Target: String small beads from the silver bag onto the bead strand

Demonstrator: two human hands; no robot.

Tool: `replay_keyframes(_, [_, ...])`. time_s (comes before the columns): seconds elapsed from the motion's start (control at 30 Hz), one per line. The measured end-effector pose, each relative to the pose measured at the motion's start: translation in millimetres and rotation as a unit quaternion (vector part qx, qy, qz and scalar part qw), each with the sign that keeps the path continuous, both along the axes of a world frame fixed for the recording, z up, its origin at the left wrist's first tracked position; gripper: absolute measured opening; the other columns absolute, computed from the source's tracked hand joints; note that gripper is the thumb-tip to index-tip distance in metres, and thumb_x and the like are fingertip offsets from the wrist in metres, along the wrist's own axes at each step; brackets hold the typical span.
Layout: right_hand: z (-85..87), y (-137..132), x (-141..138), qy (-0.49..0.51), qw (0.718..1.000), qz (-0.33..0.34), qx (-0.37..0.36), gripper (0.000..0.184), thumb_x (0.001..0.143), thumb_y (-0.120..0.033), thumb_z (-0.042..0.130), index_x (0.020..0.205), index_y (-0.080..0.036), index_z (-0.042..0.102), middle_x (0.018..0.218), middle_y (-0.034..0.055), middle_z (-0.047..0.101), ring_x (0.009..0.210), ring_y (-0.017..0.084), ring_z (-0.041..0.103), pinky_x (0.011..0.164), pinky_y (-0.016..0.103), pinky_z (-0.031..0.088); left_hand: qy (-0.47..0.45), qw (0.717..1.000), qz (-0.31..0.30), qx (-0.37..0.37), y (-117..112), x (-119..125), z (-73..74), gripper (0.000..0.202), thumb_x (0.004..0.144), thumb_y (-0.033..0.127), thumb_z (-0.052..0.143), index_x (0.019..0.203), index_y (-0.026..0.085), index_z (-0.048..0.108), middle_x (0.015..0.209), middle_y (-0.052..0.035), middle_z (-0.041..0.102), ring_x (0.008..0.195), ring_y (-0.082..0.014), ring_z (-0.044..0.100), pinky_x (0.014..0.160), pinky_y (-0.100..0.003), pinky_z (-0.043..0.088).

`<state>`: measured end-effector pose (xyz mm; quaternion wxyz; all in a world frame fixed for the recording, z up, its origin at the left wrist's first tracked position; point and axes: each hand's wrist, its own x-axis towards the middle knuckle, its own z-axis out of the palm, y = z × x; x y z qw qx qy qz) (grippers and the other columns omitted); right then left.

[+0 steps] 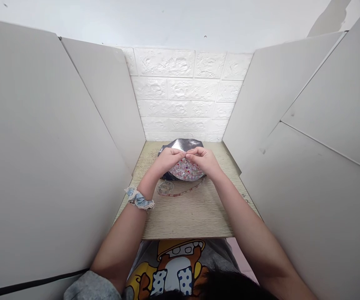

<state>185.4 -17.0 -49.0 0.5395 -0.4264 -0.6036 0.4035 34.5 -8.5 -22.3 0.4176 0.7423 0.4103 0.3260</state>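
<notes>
A silvery foil bag (pixel 181 145) lies open at the far end of a small wooden table (pixel 186 212), filled with many small colourful beads (pixel 186 170). Above the beads, my left hand (pixel 169 159) and my right hand (pixel 205 160) meet fingertip to fingertip, each pinched closed on something too small to make out. A beaded string (pixel 183 191) with a coiled end (pixel 165 188) lies on the table just in front of the bag. A blue lace scrunchie (pixel 139 198) sits on my left wrist.
White panels (pixel 51 166) wall in the table on the left and right (pixel 308 175). A white brick-pattern wall (pixel 183 96) closes the back. The table's near edge is at my chest, above a cartoon-print shirt (pixel 173 266).
</notes>
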Motion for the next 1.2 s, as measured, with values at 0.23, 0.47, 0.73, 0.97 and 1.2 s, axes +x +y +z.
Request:
replay_keyframes(0.23, [-1.2,-0.3,-5.4,-0.023,0.998,-0.016,0.049,0.011,0.066,-0.029,0.057,0.067,-0.018,0.06,0.081,0.0027,0.061,0.08,0.015,0.055,0.076,0.03,0.042,0.019,1.0,-0.001,-0.001,-0.1,0.6,2.0,0.031,0.073,0.043,0.041,0.066,0.015,0.053,0.052,0.0025,0.04,0.042,-0.0064,0.039,0.041,-0.019,0.029])
replay_keyframes(0.47, [1.1,-2.0,-5.9,-0.074,0.991,-0.051,0.096,0.012,0.071,-0.028,0.052,0.067,-0.018,0.057,0.095,0.0048,0.057,0.096,0.016,0.05,0.082,0.029,0.039,0.005,1.0,-0.003,-0.019,-2.0,1.0,5.5,0.03,0.072,0.04,0.042,0.063,0.014,0.053,0.058,-0.0005,0.049,0.05,-0.0081,0.046,0.043,-0.019,0.03])
replay_keyframes(0.73, [-14.7,0.7,-6.6,-0.406,0.905,-0.079,0.098,0.017,0.076,-0.018,0.042,0.074,-0.017,0.059,0.093,0.0061,0.055,0.084,0.016,0.051,0.075,0.029,0.038,-0.036,0.999,0.019,-0.009,1.4,0.0,4.4,0.022,0.071,0.033,0.044,0.057,0.015,0.045,0.05,0.0026,0.04,0.046,-0.0063,0.036,0.043,-0.019,0.026])
replay_keyframes(0.97, [-24.7,-1.0,-10.5,-0.574,0.814,-0.041,0.081,0.022,0.074,-0.011,0.041,0.059,-0.015,0.056,0.082,0.009,0.054,0.073,0.016,0.05,0.064,0.028,0.038,-0.069,0.996,0.048,0.005,3.5,0.5,3.2,0.028,0.073,0.042,0.044,0.067,0.015,0.052,0.044,0.0042,0.036,0.044,-0.0071,0.035,0.045,-0.02,0.027])
replay_keyframes(1.2, [-34.7,2.6,-15.9,-0.542,0.832,-0.071,0.098,0.02,0.072,-0.009,0.044,0.055,-0.015,0.053,0.075,0.0091,0.051,0.071,0.017,0.05,0.067,0.032,0.039,-0.099,0.994,0.037,-0.006,3.2,0.5,3.8,0.025,0.072,0.038,0.046,0.067,0.015,0.052,0.047,0.0036,0.038,0.045,-0.0064,0.036,0.046,-0.019,0.029])
